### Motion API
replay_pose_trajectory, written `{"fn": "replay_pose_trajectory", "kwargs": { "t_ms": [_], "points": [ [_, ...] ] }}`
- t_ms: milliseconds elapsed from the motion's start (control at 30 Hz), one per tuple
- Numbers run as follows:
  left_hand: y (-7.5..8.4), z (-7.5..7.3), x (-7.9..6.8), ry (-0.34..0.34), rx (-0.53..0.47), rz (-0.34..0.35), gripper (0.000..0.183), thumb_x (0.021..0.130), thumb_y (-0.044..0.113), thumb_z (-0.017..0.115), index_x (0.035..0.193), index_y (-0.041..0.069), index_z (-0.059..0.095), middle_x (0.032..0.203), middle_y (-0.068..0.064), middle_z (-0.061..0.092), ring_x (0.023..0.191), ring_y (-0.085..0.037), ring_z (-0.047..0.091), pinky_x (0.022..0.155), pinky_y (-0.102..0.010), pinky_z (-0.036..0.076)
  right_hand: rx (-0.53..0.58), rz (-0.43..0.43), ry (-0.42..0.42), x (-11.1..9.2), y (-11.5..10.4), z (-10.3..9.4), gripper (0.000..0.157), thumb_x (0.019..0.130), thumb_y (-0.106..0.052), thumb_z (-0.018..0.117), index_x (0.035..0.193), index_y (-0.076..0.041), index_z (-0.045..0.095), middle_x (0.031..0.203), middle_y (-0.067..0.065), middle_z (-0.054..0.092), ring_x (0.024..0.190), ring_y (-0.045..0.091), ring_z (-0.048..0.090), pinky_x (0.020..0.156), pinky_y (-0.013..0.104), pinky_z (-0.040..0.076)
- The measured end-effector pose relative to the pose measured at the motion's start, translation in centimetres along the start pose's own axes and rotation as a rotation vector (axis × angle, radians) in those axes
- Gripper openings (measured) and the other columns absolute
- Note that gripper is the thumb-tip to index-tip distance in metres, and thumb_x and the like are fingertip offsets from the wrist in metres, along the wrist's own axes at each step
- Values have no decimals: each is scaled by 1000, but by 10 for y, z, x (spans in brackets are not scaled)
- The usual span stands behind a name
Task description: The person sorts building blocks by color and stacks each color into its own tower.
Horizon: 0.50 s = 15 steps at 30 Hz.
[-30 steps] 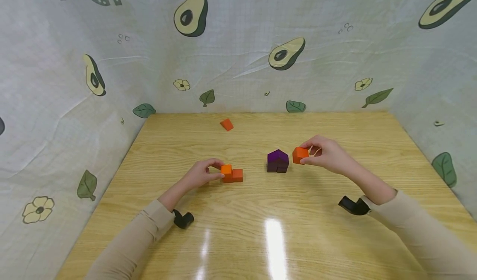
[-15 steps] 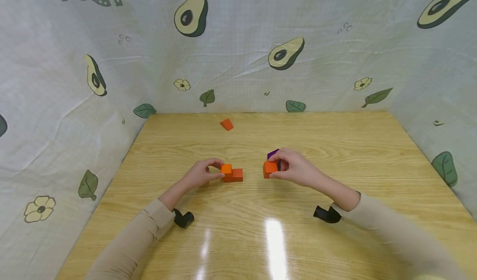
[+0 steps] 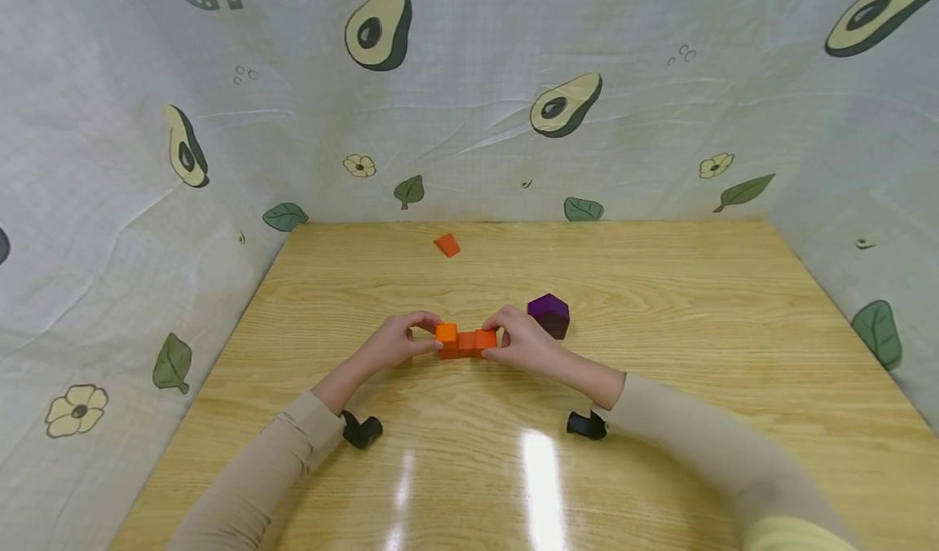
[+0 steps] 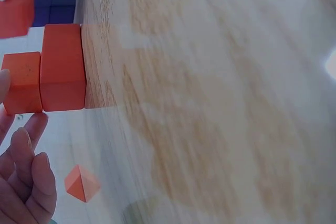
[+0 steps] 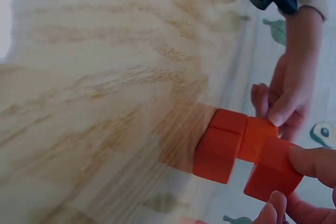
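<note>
In the head view an orange cube [image 3: 447, 333] sits on the left end of a longer orange block [image 3: 467, 344] lying on the table. My left hand [image 3: 387, 344] holds that cube between thumb and fingers. My right hand [image 3: 530, 346] pinches a second orange cube [image 3: 485, 340] by its sides, over the block's right end. In the left wrist view a gap shows between this second cube [image 4: 14, 14] and the long block [image 4: 63, 66]. The right wrist view also shows the held cube [image 5: 273, 169] raised off the block [image 5: 218, 148].
A purple block stack with a peaked top [image 3: 548, 315] stands behind the right hand, partly hidden by it. Farther back lies an orange triangular block [image 3: 447, 245]. A patterned cloth [image 3: 469, 127] walls the wooden table [image 3: 367, 274] at the back and sides.
My right hand has moved left with its orange cube, from right of the purple stack, past its front, to above the long block's right end. The left hand has stayed in place.
</note>
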<state>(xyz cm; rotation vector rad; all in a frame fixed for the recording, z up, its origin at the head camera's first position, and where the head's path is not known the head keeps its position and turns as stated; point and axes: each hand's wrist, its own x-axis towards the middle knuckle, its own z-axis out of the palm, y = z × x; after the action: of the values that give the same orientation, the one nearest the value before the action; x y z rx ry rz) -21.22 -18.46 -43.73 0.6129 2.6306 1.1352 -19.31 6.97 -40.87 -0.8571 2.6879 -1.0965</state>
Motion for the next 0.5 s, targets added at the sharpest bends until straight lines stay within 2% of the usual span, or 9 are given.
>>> {"fn": "replay_pose_trajectory", "kwargs": {
  "t_ms": [200, 500],
  "points": [
    [0, 0, 0, 4, 3, 13, 33, 82, 28, 68, 111, 12, 62, 103, -2, 65, 86, -14, 55, 61, -25, 40, -15, 50, 7, 14, 3, 12, 33, 79, -17, 72, 107, -2, 61, 102, 7, 56, 68, 10, 47, 63, 21, 43],
    [-1, 0, 2, -3, -11, -3, 33, 82, 29, 68, 111, 14, 61, 104, -4, 65, 74, -16, 52, 57, -24, 39, -1, 87, 0, 26, 4, 18, 33, 79, -18, 72, 106, -4, 62, 99, 6, 56, 71, 13, 49, 64, 23, 44]
  ]
}}
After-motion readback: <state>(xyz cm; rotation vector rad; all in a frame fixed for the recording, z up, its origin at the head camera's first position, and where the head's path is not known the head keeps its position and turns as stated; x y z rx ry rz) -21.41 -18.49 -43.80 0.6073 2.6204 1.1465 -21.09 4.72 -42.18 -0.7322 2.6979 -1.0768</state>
